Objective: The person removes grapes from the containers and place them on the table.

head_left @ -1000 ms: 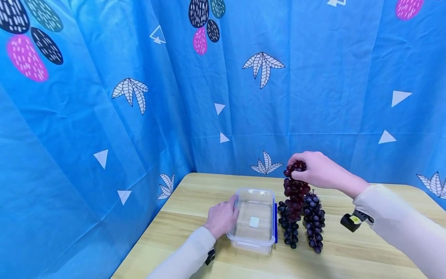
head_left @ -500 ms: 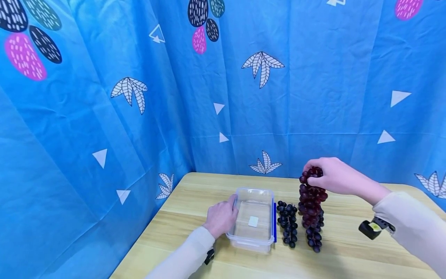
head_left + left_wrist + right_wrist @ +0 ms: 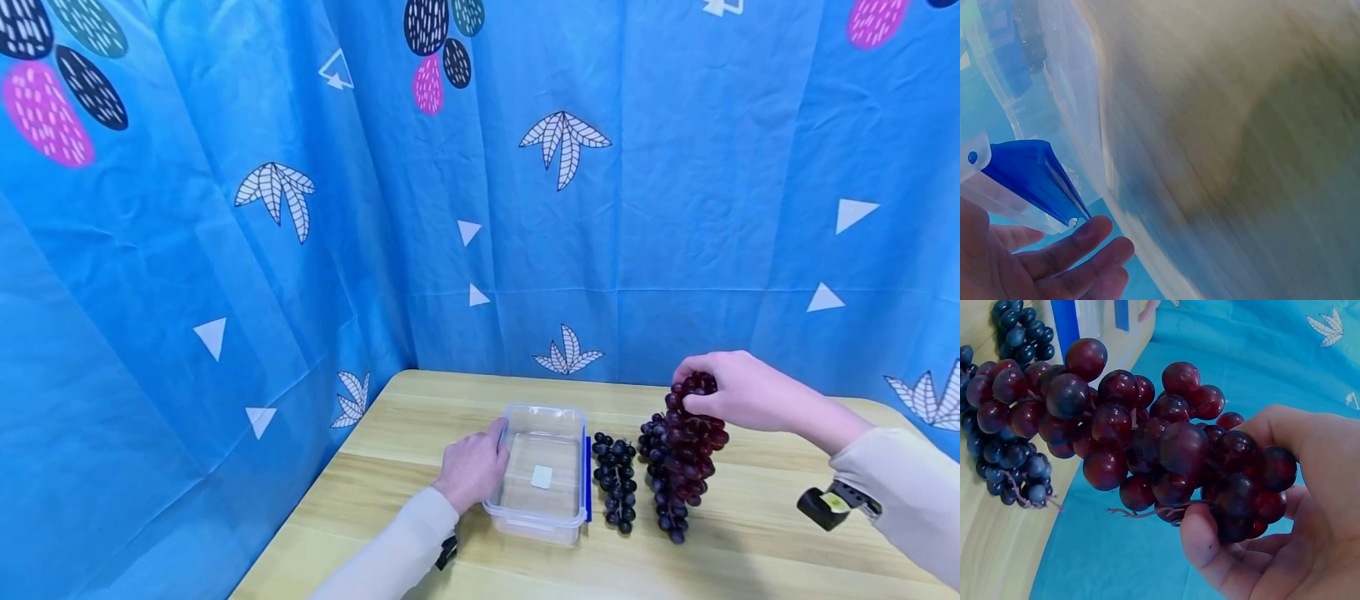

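Observation:
A bunch of dark red grapes [image 3: 690, 450] hangs above the table, gripped near its top by my right hand [image 3: 738, 390]. In the right wrist view, my thumb and fingers curl round the upper grapes. My left hand [image 3: 472, 467] holds the left side of a clear plastic food container [image 3: 517, 522], which has no lid on top. A blue latch flap [image 3: 1032, 172] juts out beside the left fingers in the left wrist view. Behind the held bunch lies a purple-black bunch of grapes [image 3: 652, 446], partly covered. A smaller black bunch [image 3: 617, 483] lies right of the container.
The wooden table [image 3: 420, 425] backs onto a blue patterned curtain [image 3: 675, 208], which also runs along the left side. A blue strip [image 3: 588, 479] stands along the container's right edge. A white square [image 3: 542, 477] shows through the container's bottom.
My right hand has carried the red grapes to the right and slightly lower, away from the black bunch and past the purple-black one. The left hand and container stay put.

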`<state>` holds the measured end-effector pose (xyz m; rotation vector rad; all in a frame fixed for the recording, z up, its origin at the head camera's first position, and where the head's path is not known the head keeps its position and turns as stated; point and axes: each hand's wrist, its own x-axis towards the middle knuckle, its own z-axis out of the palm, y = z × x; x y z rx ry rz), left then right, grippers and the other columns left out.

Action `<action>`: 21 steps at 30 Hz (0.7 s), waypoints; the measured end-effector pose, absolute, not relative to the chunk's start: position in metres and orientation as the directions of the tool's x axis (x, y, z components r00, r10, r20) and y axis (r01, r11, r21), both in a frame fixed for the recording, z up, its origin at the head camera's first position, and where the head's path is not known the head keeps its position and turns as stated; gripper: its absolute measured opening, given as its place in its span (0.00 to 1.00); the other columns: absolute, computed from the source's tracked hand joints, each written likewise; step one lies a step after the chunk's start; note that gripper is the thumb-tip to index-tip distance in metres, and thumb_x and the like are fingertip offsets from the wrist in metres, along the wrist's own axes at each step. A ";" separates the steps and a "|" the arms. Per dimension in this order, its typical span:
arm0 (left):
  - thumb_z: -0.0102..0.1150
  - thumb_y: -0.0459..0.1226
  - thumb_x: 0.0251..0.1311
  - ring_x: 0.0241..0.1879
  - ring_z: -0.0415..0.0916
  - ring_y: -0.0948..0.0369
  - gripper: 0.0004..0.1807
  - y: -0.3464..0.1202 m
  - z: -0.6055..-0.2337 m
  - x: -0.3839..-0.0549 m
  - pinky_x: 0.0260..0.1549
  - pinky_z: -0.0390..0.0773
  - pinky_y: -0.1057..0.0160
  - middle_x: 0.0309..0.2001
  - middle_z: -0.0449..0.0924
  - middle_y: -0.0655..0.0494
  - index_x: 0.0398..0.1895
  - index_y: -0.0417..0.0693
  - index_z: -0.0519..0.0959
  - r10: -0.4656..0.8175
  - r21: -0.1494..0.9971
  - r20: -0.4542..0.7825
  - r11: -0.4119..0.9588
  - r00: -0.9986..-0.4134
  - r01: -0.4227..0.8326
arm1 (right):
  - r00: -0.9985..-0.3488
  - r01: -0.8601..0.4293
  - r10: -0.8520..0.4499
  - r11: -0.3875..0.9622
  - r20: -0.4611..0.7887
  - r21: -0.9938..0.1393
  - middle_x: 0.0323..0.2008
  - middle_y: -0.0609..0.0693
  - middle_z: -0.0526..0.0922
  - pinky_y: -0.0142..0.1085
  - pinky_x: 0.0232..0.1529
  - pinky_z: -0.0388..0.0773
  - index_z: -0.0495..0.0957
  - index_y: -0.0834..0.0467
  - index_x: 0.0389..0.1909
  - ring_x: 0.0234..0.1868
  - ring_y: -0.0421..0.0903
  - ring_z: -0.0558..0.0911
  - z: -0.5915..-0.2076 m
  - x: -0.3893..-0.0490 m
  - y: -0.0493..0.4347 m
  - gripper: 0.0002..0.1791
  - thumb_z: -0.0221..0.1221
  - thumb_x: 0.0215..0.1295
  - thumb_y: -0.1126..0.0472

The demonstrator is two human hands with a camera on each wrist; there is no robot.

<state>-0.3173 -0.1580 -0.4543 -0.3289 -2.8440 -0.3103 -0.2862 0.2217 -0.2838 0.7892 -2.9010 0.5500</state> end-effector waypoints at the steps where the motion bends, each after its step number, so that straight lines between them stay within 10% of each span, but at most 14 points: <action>1: 0.46 0.44 0.72 0.22 0.71 0.62 0.27 -0.158 -0.454 -0.317 0.15 0.66 0.62 0.24 0.77 0.57 0.73 0.52 0.68 0.195 0.178 0.280 0.951 -0.940 0.251 | -0.863 -0.505 -0.476 0.803 0.171 -0.316 0.44 0.49 0.86 0.39 0.35 0.74 0.83 0.53 0.47 0.37 0.41 0.78 -0.284 -0.286 0.223 0.12 0.63 0.64 0.57; 21: 0.46 0.45 0.73 0.22 0.74 0.60 0.26 -0.158 -0.453 -0.317 0.16 0.68 0.61 0.26 0.80 0.55 0.71 0.53 0.68 0.204 0.163 0.272 0.953 -0.940 0.254 | -0.887 -0.455 -0.458 0.841 0.064 -0.293 0.33 0.42 0.82 0.34 0.30 0.68 0.81 0.53 0.46 0.29 0.38 0.72 -0.305 -0.273 0.266 0.13 0.65 0.61 0.56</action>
